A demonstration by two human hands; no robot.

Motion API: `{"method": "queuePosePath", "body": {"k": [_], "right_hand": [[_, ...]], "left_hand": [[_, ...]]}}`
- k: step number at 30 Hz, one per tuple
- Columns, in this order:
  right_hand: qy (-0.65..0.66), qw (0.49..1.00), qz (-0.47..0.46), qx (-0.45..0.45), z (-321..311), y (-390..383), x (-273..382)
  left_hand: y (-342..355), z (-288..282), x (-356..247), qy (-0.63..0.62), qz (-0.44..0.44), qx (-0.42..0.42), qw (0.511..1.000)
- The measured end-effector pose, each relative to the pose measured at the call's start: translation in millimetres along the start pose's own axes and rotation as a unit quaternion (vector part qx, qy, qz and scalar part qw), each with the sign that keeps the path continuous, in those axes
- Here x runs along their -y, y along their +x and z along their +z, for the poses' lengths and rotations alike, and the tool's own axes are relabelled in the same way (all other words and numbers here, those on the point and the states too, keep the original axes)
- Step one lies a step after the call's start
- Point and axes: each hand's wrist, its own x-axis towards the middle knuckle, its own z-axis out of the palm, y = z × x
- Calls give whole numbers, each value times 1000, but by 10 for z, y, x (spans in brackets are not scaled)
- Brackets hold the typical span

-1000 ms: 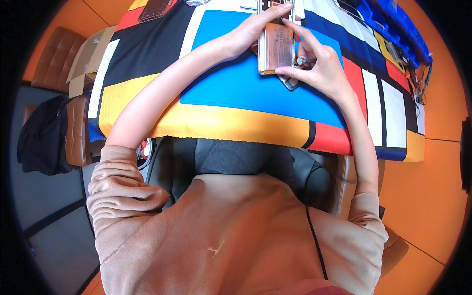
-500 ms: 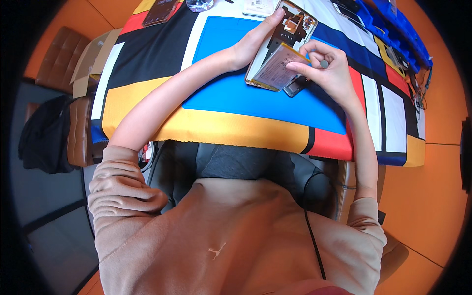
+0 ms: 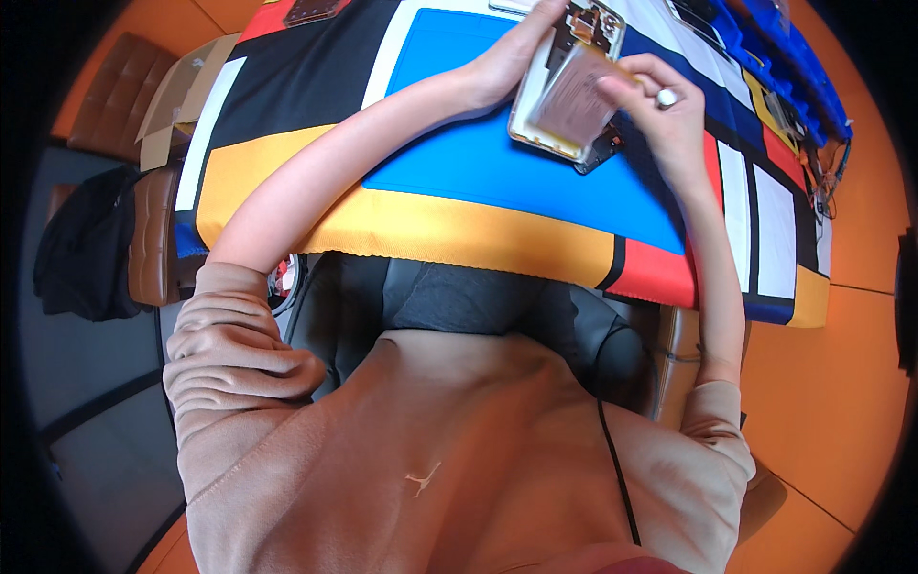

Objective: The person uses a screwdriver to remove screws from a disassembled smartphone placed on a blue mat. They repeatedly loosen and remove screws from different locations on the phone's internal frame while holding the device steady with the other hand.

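Note:
Near the far edge of the blue mat (image 3: 459, 143), my left hand (image 3: 512, 62) grips an opened phone (image 3: 540, 137) along its left side. Its inner parts show at the top. My right hand (image 3: 669, 115) pinches the right edge of a flat phone battery (image 3: 577, 100), blurred by motion and tilted up over the phone body. I cannot tell whether its lower end still touches the phone. At that hand's fingers shows a small round silver piece (image 3: 666, 98), its kind unclear. Beneath the phone's lower right corner lies a dark phone part (image 3: 601, 156).
A patterned tablecloth (image 3: 287, 100) covers the table. Blue bins (image 3: 779, 72) stand along the right side, with cables (image 3: 834, 172) by them. Another phone (image 3: 311, 10) lies at the far left. A cardboard box (image 3: 177, 110) and brown chairs (image 3: 117, 96) are beyond the left edge.
The battery has been raised further from the phone body by my right hand. Both hands and the phone sit slightly higher and further right in the view, which has itself shifted.

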Motion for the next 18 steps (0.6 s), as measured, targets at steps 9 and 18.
{"method": "queuePosePath", "body": {"k": [9, 18], "right_hand": [[-91, 990, 41, -95, 69, 56, -26], [88, 982, 166, 22, -200, 94, -174]], "left_hand": [[-164, 104, -315, -75, -124, 14, 989], [-78, -50, -174, -59, -92, -11, 994]]}}
